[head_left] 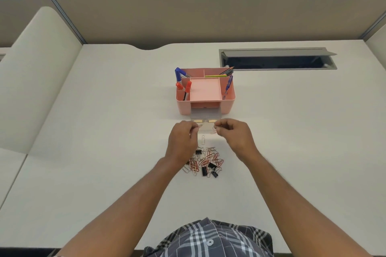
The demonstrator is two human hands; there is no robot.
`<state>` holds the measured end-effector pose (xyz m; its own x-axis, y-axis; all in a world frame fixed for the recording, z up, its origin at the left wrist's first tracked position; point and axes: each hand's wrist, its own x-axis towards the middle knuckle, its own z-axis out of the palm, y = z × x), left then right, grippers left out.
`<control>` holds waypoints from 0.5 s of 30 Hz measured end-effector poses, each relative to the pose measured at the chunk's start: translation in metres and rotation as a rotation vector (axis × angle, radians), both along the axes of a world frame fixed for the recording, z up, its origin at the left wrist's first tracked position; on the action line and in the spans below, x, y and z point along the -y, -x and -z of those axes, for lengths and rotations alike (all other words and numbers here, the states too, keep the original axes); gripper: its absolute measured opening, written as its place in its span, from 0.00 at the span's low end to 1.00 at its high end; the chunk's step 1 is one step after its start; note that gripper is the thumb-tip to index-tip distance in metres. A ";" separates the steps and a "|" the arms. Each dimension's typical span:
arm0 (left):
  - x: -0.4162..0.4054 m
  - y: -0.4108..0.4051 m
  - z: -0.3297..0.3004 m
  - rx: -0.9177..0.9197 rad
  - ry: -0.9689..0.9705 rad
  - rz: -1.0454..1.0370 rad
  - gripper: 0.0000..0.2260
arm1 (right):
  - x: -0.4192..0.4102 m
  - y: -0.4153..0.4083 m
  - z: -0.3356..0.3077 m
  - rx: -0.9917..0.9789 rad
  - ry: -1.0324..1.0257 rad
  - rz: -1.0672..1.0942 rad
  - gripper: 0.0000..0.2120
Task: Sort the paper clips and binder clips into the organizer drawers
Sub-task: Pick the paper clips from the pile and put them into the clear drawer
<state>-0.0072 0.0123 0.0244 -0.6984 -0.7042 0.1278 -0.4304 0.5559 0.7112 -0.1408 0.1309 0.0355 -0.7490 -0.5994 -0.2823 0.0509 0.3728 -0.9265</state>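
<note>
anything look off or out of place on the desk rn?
Nothing damaged. The clip pile lies loose and tangled on the desk, paper clips mixed with black binder clips, and one paper clip sits apart from it. The organizer stands square, its drawer pulled out.

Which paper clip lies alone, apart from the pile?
The pale clip, lying by itself between the hands, just beyond the pile where the others are tangled.

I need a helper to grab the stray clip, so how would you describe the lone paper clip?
Start at the pink organizer mid-desk, then come toward the person to the clip pile. The lone paper clip lies just beyond the pile, between the hands: pale, alone on bare desk, touching nothing.
</note>
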 end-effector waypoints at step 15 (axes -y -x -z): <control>0.022 0.031 -0.024 -0.051 0.207 0.048 0.06 | 0.030 0.009 -0.039 -0.471 -0.012 -0.108 0.12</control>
